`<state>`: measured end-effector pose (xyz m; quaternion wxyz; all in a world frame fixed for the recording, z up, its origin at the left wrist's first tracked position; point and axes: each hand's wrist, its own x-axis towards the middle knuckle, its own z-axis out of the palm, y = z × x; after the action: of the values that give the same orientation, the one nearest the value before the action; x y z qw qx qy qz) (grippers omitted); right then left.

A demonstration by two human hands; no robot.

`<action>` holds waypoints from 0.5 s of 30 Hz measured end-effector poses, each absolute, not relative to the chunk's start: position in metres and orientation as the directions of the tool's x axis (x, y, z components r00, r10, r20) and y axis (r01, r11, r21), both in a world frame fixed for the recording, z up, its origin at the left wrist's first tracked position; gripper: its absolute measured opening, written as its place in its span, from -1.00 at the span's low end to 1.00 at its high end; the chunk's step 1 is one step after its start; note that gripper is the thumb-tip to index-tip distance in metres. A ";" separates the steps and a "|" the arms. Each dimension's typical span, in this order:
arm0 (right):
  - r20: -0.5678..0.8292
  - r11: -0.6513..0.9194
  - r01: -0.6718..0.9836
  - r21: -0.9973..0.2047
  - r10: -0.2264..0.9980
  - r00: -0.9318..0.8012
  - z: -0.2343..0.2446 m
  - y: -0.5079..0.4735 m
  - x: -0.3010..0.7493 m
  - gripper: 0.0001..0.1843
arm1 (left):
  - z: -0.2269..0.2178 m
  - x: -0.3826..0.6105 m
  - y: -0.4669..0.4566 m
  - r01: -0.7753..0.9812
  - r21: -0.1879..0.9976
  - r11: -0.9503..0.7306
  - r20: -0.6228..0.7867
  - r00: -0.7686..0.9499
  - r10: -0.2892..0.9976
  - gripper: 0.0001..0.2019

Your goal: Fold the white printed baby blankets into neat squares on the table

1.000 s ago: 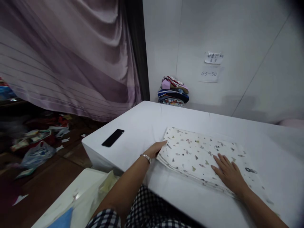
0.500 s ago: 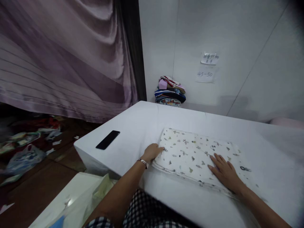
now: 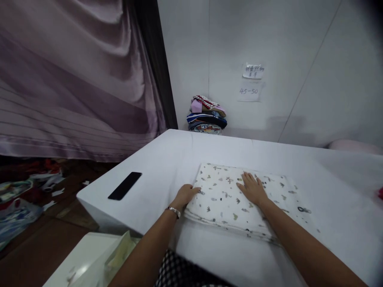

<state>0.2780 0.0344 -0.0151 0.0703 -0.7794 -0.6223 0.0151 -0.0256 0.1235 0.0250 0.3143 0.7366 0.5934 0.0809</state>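
Observation:
A folded white cloth point(image 3: 215, 203) with small printed animals and leaves lies flat on the white table. My left hand point(image 3: 184, 196) is at its left edge, fingers curled down and the thumb over the top, pinching the border; the fingertips are hidden. Flat on the upper middle of the cloth rests my right hand point(image 3: 253, 189), its fingers spread and nothing held in it. The layers of the fold show along the near edge.
A black phone point(image 3: 125, 185) lies on the table point(image 3: 158, 159) to the left. Folded fabrics point(image 3: 207, 115) are stacked by the wall, below paper notes point(image 3: 249, 91). A purple curtain point(image 3: 89, 79) hangs at left. A white surface point(image 3: 77, 255) with plastic bags is at lower left.
My right hand has slid up and left across the cloth, from its right part to the upper middle. My left hand stays at the left edge. The view has shifted slightly.

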 end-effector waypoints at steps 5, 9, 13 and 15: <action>0.051 -0.222 0.965 -0.139 0.972 0.231 -0.023 0.033 0.281 -0.27 | 0.021 -0.028 0.126 0.734 0.679 0.019 -0.298 0.252 0.921 -0.55; 0.009 -0.240 0.957 -0.164 0.970 0.245 -0.012 0.035 0.278 -0.26 | 0.029 -0.029 0.123 0.580 0.789 0.203 -0.414 0.257 0.873 -0.43; -0.121 -0.284 0.921 -0.268 0.958 0.260 0.008 0.043 0.276 -0.24 | 0.039 -0.029 0.119 0.404 0.853 0.330 -0.472 0.328 0.818 -0.36; -0.095 -0.289 0.910 -0.299 0.957 0.273 0.014 0.047 0.274 -0.23 | 0.042 -0.029 0.118 0.369 0.861 0.350 -0.474 0.334 0.815 -0.40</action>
<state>0.2741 0.0470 0.0143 0.0927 -0.7924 -0.5891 0.1286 -0.0293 0.1185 0.0417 0.6123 0.5404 0.5477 0.1817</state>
